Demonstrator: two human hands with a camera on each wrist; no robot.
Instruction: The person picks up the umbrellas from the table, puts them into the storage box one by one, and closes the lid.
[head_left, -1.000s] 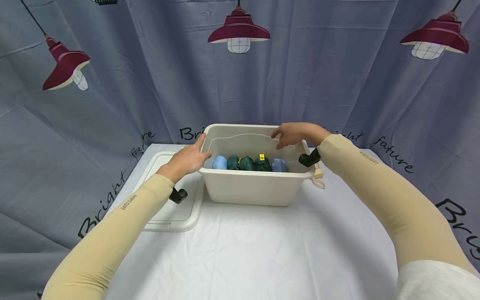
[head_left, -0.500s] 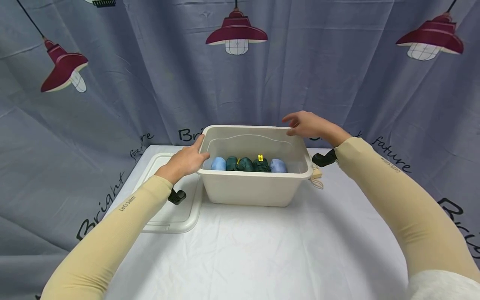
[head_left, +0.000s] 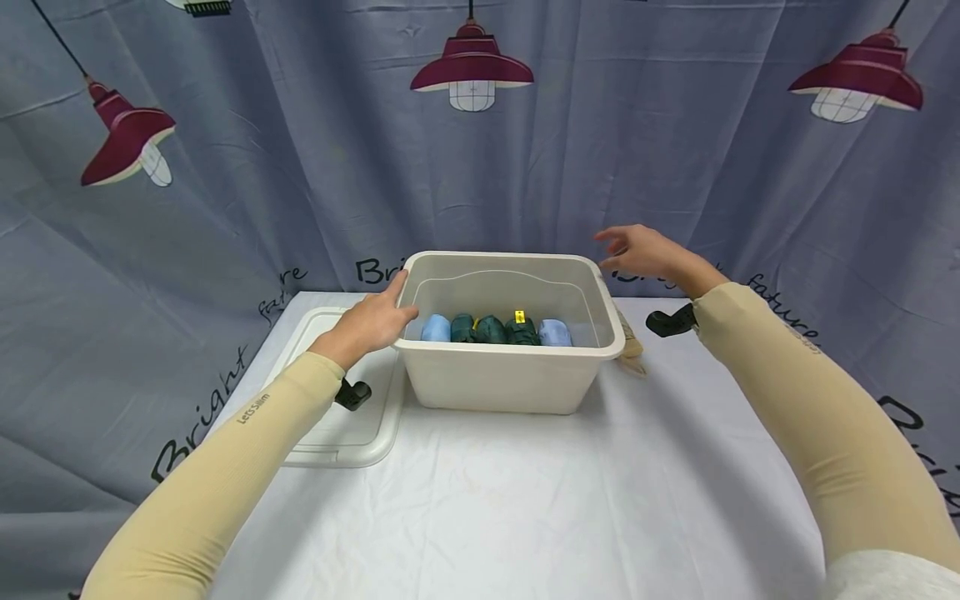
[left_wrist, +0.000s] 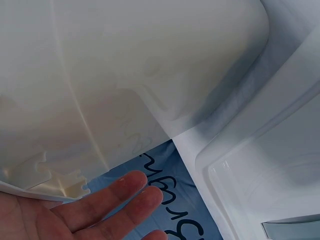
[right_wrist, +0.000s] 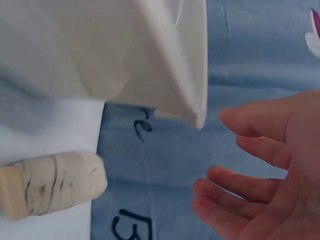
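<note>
My left hand (head_left: 367,323) rests at the left rim of an off-white plastic storage bin (head_left: 510,377). Its index finger lies along the rim; in the left wrist view, other fingers (left_wrist: 125,205) extend loosely outside the bin's wall. My right hand (head_left: 648,252) hovers beyond the bin's back right corner, fingers loosely bent, holding nothing. Inside the bin sit several rolled bundles in a row: dark green ones (head_left: 491,330) in the middle, a light blue one (head_left: 436,328) at the left and another light blue one (head_left: 555,333) at the right. A small yellow tag (head_left: 519,317) marks one green bundle.
The bin's white lid (head_left: 348,421) lies on the white-clothed table (head_left: 510,508) at the left. Right of the bin is a beige roll (right_wrist: 67,182) wrapped in thin cord, with a wooden-looking block (right_wrist: 12,192) at one end. A grey-blue curtain (head_left: 315,150) hangs behind.
My right hand has come out from over the bin, passing above its right rim and moving right, with nothing in it. The left hand stays at the left rim.
</note>
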